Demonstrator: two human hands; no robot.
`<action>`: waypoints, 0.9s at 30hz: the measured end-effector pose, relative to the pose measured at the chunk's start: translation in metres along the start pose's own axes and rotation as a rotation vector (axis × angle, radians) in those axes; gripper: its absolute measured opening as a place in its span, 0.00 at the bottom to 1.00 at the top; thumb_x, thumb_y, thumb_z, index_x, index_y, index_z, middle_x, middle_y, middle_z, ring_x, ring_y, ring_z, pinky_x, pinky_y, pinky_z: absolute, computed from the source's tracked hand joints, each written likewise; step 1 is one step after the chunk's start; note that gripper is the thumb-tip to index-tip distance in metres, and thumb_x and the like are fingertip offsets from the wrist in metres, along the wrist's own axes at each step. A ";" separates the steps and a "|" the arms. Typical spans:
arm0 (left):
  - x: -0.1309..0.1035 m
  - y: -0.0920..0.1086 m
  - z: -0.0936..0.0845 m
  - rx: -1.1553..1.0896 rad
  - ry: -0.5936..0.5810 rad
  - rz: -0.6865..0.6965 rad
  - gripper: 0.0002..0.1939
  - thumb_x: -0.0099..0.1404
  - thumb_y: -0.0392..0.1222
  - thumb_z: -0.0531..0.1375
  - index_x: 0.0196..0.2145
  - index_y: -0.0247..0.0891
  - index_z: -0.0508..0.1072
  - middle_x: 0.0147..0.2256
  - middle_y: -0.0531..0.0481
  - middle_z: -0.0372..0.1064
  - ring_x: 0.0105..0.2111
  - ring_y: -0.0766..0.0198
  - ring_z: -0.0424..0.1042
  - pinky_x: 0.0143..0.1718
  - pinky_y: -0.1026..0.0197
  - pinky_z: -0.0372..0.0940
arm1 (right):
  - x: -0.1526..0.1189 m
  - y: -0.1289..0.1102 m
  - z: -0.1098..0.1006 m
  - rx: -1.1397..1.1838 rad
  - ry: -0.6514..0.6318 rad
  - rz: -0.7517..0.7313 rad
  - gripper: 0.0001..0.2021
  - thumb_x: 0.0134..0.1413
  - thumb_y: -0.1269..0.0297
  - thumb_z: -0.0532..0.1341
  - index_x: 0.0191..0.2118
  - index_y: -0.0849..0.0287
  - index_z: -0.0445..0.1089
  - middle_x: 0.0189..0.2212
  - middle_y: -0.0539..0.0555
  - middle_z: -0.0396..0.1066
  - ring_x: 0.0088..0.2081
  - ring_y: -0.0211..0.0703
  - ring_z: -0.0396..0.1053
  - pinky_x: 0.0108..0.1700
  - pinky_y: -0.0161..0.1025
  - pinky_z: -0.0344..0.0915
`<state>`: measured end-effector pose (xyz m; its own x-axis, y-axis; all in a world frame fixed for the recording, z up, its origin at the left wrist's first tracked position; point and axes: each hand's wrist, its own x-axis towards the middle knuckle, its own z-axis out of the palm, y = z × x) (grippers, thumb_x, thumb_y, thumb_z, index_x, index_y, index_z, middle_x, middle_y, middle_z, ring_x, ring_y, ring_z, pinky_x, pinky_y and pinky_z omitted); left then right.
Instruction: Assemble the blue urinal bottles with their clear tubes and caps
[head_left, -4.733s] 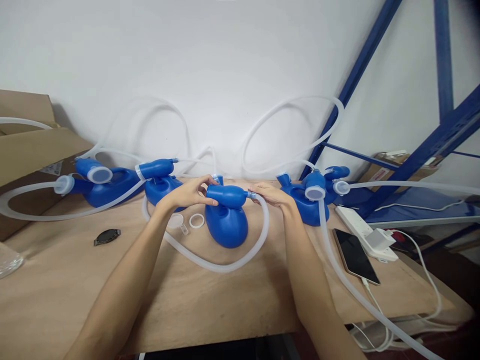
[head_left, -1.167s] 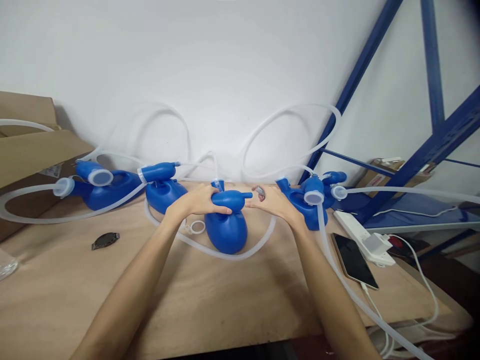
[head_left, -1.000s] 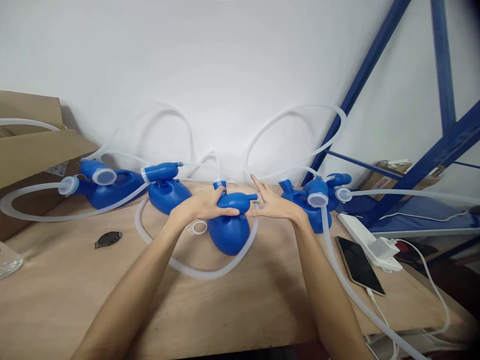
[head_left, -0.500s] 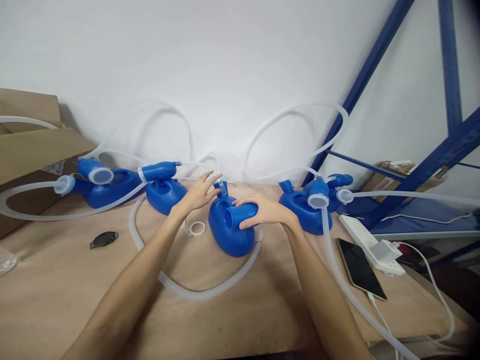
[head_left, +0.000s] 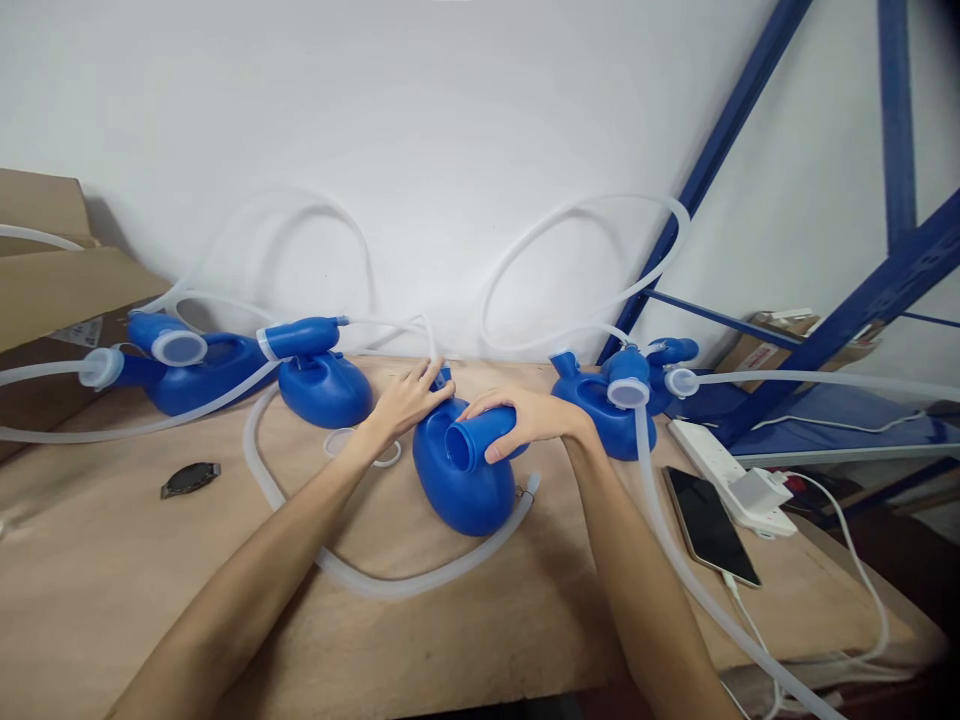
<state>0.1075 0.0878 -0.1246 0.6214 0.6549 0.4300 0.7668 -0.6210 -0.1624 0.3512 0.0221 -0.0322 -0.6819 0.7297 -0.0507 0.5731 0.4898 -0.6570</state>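
A blue jug stands on the wooden table, in the middle. My right hand is wrapped round a blue cylindrical cup, whose open mouth points left above the jug. At the jug's neck, my left hand has its fingers closed together on the spout. A clear hose curves on the table in front of the jug. Partly behind my left wrist lies a white ring with a cap.
More blue jugs with hoses stand left and right. A watch lies at the left. Near the right edge are a phone and a power strip. A cardboard box stands far left.
My left hand has moved from above the spout down onto the jug's neck, and its fingers have closed. The jug has tilted slightly; the cup stays in my right hand. The view has shifted slightly.
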 end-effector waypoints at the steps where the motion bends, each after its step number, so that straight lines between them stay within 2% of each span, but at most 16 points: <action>1: -0.001 0.002 0.001 -0.021 0.006 -0.017 0.18 0.78 0.38 0.48 0.56 0.47 0.74 0.70 0.36 0.56 0.67 0.39 0.61 0.58 0.37 0.67 | 0.000 0.000 0.000 -0.005 0.000 -0.009 0.31 0.38 0.46 0.78 0.51 0.48 0.81 0.55 0.50 0.78 0.60 0.57 0.72 0.64 0.48 0.67; 4: -0.003 0.004 0.001 -0.088 0.018 -0.079 0.18 0.79 0.43 0.48 0.56 0.46 0.74 0.70 0.35 0.58 0.66 0.38 0.61 0.59 0.36 0.65 | -0.001 -0.001 -0.001 0.003 -0.006 -0.017 0.30 0.37 0.47 0.78 0.50 0.47 0.82 0.55 0.49 0.79 0.62 0.58 0.70 0.68 0.50 0.63; 7: -0.001 0.002 -0.010 -0.108 -0.013 -0.080 0.18 0.79 0.47 0.49 0.56 0.46 0.74 0.69 0.34 0.58 0.64 0.39 0.64 0.56 0.38 0.68 | -0.002 -0.001 -0.002 0.019 -0.008 -0.002 0.30 0.37 0.47 0.78 0.51 0.46 0.82 0.55 0.48 0.79 0.62 0.59 0.70 0.67 0.50 0.63; 11: 0.001 -0.004 -0.031 -0.084 -0.086 0.018 0.15 0.76 0.44 0.56 0.58 0.49 0.73 0.68 0.38 0.57 0.59 0.42 0.68 0.50 0.46 0.72 | -0.002 0.000 -0.002 0.032 -0.028 0.012 0.31 0.38 0.47 0.78 0.52 0.48 0.81 0.54 0.49 0.79 0.59 0.59 0.73 0.61 0.48 0.70; 13: 0.001 -0.005 -0.034 -0.060 -0.098 0.030 0.15 0.75 0.42 0.57 0.57 0.49 0.74 0.67 0.38 0.57 0.58 0.43 0.69 0.49 0.46 0.72 | -0.002 0.000 -0.002 0.027 -0.030 0.020 0.32 0.38 0.47 0.78 0.53 0.48 0.81 0.54 0.50 0.79 0.58 0.58 0.74 0.58 0.47 0.72; 17: 0.000 -0.002 -0.021 -0.007 -0.039 0.059 0.13 0.77 0.40 0.52 0.52 0.44 0.75 0.67 0.34 0.55 0.59 0.41 0.66 0.54 0.40 0.69 | -0.003 -0.004 0.000 -0.008 0.011 0.036 0.31 0.38 0.48 0.78 0.52 0.47 0.81 0.54 0.50 0.79 0.57 0.57 0.74 0.59 0.47 0.71; 20: 0.000 0.000 -0.008 -0.030 0.025 0.060 0.14 0.78 0.40 0.51 0.53 0.44 0.74 0.68 0.33 0.54 0.61 0.42 0.63 0.57 0.37 0.66 | -0.003 -0.005 0.001 -0.025 0.036 0.027 0.29 0.38 0.48 0.78 0.50 0.46 0.82 0.53 0.49 0.80 0.57 0.57 0.74 0.60 0.47 0.71; 24: 0.005 0.004 -0.003 -0.060 -0.016 -0.030 0.15 0.78 0.43 0.50 0.55 0.45 0.73 0.68 0.35 0.56 0.60 0.41 0.65 0.52 0.40 0.70 | -0.003 -0.004 0.001 -0.012 0.016 0.032 0.30 0.37 0.46 0.78 0.51 0.47 0.82 0.52 0.50 0.80 0.56 0.58 0.75 0.56 0.46 0.73; 27: 0.010 0.007 -0.007 -0.104 -0.008 -0.114 0.17 0.79 0.43 0.47 0.54 0.43 0.74 0.65 0.33 0.61 0.58 0.41 0.67 0.50 0.43 0.71 | -0.002 -0.002 0.001 -0.012 0.010 0.015 0.30 0.36 0.47 0.78 0.50 0.47 0.82 0.51 0.49 0.80 0.57 0.58 0.74 0.58 0.47 0.71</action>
<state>0.1182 0.0872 -0.1149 0.5328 0.7267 0.4337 0.8120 -0.5833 -0.0202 0.3506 0.0192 -0.0317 -0.6688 0.7416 -0.0525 0.5881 0.4846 -0.6475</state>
